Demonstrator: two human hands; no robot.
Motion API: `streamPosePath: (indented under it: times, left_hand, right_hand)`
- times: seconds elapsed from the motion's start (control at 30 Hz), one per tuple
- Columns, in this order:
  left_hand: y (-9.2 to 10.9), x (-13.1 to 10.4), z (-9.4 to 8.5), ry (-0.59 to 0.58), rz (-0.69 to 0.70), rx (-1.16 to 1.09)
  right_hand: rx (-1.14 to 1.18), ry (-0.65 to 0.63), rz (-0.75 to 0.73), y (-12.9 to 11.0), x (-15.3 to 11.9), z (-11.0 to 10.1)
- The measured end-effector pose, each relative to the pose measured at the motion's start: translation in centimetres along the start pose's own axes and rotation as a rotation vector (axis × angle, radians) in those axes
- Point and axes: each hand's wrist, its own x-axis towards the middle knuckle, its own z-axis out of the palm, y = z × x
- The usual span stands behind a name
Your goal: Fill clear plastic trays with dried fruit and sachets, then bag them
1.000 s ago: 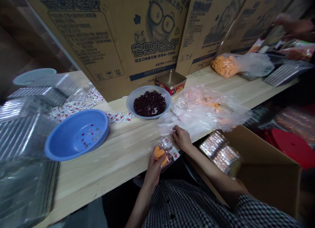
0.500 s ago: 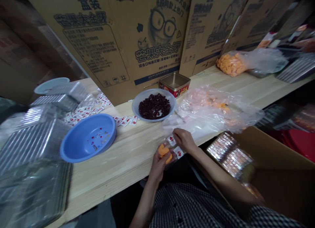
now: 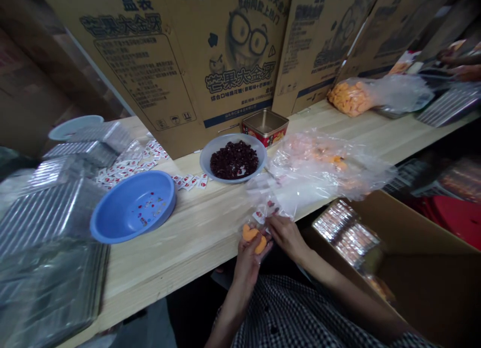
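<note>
My left hand (image 3: 247,258) is closed around a clear plastic pack holding orange curved candies (image 3: 259,244), its thumb lying over them. Close beside it, my right hand (image 3: 288,238) has its fingers bent together at the pack's right side; what they pinch is hidden. A small white packet with a red print (image 3: 258,216) shows at the pack's far end, just beyond the right fingertips. Past the hands, a few dark red pieces (image 3: 272,205) lie by a large clear plastic bag (image 3: 300,175) with orange candies inside.
A bowl of dark red pieces (image 3: 259,171), a red tin (image 3: 281,136) and a blue basin (image 3: 97,227) stand on the table. Clear trays (image 3: 56,203) and scattered packets fill the left. An open carton (image 3: 398,223) with wrapped packs sits right. Another person's hand (image 3: 468,72) is far right.
My right hand has moved down and slightly right, its fingers now nearer the orange candies. One white packet by it is no longer visible. Dark red pieces now show beyond the hand.
</note>
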Motion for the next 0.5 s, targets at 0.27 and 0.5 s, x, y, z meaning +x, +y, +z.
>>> streamPosePath:
  times: [0.27,0.5]
  left_hand:
    - [2.3,-1.6,-2.0,0.064,0.122,0.071]
    - [6.5,-3.8,-5.5,-0.05,0.048,0.478]
  right_hand:
    - [0.378,0.009,0.004,-5.6,1.1,3.5]
    - [0.586,-0.125,0.069,-5.9,2.9,3.2]
